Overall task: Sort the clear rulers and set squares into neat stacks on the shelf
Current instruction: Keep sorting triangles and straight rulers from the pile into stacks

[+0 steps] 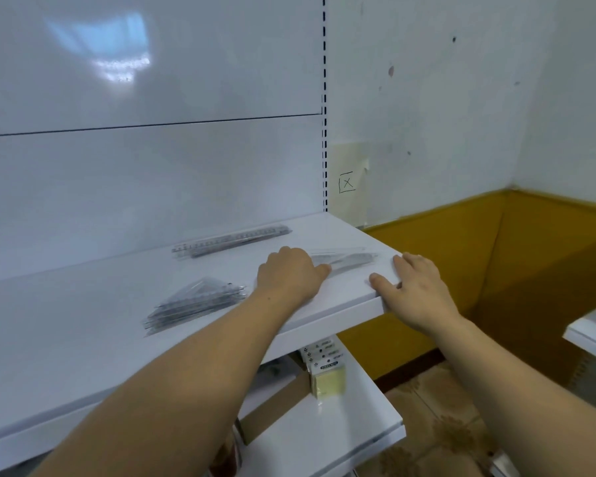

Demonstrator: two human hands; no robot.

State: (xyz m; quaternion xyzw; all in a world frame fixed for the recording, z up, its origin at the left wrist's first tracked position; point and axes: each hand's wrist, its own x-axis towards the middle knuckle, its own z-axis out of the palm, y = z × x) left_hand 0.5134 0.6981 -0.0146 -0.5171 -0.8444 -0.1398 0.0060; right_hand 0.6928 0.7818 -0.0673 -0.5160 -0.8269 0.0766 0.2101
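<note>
White shelf (83,339) front corner: right hand (417,290) flat, grip released, probably bracing. Set squares (197,304) sit stacked near the shelf front. Farther in, left hand (289,275) curls at loose rulers (351,259), likely gathering them; I cannot tell its grip. Ruler stack (231,239) lies along the shelf back.

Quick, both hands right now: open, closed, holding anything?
Left hand: fingers curled at the end of the clear pile; whether it holds it cannot be told.
Right hand: open, resting flat on the shelf corner.
</note>
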